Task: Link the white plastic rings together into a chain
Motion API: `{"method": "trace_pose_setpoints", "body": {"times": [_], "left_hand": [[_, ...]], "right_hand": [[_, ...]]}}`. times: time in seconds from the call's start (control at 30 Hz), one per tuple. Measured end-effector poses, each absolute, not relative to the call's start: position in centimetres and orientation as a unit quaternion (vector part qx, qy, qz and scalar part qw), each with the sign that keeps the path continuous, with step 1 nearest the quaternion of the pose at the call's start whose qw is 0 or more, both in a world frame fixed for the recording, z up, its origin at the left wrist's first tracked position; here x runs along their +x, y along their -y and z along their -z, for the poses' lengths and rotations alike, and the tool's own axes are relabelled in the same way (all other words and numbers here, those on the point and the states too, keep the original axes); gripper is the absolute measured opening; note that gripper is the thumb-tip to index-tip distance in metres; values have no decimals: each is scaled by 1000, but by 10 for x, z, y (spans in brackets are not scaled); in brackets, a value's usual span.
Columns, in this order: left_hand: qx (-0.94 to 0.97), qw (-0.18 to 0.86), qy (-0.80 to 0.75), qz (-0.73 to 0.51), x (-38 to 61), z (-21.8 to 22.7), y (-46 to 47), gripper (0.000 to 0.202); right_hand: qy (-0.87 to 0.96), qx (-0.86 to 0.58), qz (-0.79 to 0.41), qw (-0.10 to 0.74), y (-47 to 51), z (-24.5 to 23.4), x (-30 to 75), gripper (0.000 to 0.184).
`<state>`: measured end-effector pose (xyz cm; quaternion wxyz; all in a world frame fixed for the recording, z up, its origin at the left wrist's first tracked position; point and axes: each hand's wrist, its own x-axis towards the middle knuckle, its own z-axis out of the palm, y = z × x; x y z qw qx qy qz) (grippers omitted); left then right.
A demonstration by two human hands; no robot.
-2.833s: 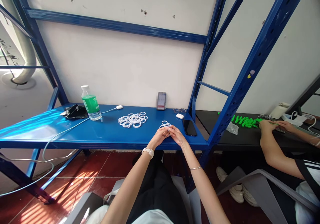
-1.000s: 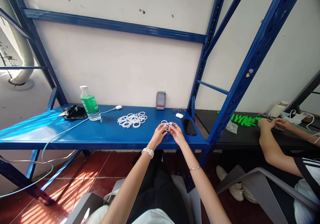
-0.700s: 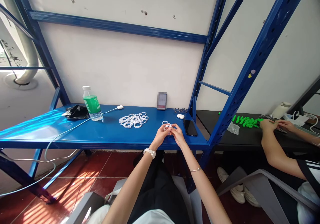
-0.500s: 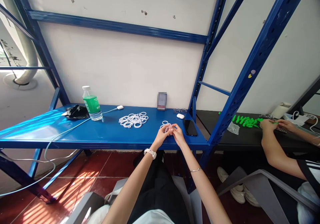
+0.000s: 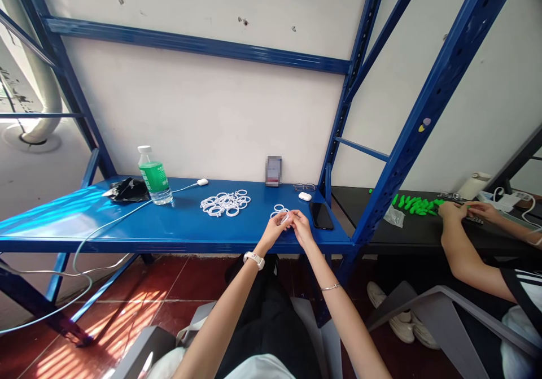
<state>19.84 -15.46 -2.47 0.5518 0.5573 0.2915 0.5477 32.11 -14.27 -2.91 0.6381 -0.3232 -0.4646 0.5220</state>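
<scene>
My left hand (image 5: 273,227) and my right hand (image 5: 301,225) meet above the front of the blue shelf (image 5: 127,226), fingertips pinched together on a small white ring (image 5: 284,217). A few linked white rings (image 5: 278,209) lie just behind my fingers. A larger pile of white rings (image 5: 225,203) rests on the shelf to the left of my hands. A white watch sits on my left wrist and a thin bracelet on my right.
On the shelf stand a green-labelled bottle (image 5: 154,176), a black bag (image 5: 125,188), a white cable (image 5: 127,212), an upright phone (image 5: 273,170), glasses (image 5: 304,187), an earbud case (image 5: 304,196) and a flat black phone (image 5: 320,216). At the right a co-worker's hands (image 5: 452,212) handle green pieces (image 5: 415,204).
My hands stay pinched together at the same spot; the fingers shift slightly on the ring. The view wobbles a little. The co-worker's hands stay near the green pieces.
</scene>
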Motion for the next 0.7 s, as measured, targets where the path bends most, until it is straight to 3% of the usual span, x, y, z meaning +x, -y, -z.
{"method": "trace_pose_setpoints", "body": {"times": [0.7], "left_hand": [[565,563,-291,-528,197,17,161,53]], "right_hand": [[470,-331,-491,655,147,24,321,37]]}}
